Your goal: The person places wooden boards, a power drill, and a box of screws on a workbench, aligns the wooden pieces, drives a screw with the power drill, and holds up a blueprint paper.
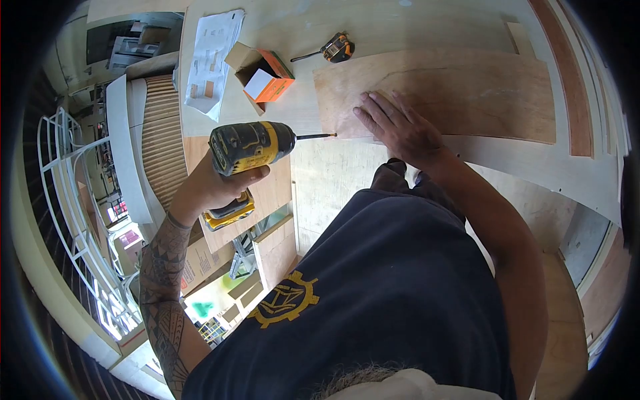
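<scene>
My left hand is wrapped round the handle of a yellow and black cordless drill. The drill lies sideways, its long driver bit pointing right. The bit's tip, possibly with a small screw on it, is by the near left corner of a thin plywood panel; whether it touches cannot be made out. Palm down on that panel rests my right hand, fingers spread and extended away from me. The panel lies flat on a pale worktable, along its near edge.
An opened orange box stands on the worktable beside printed sheets. Farther back lies a tape measure. A reddish wood strip runs along the right. At left are a slatted panel and a white metal frame.
</scene>
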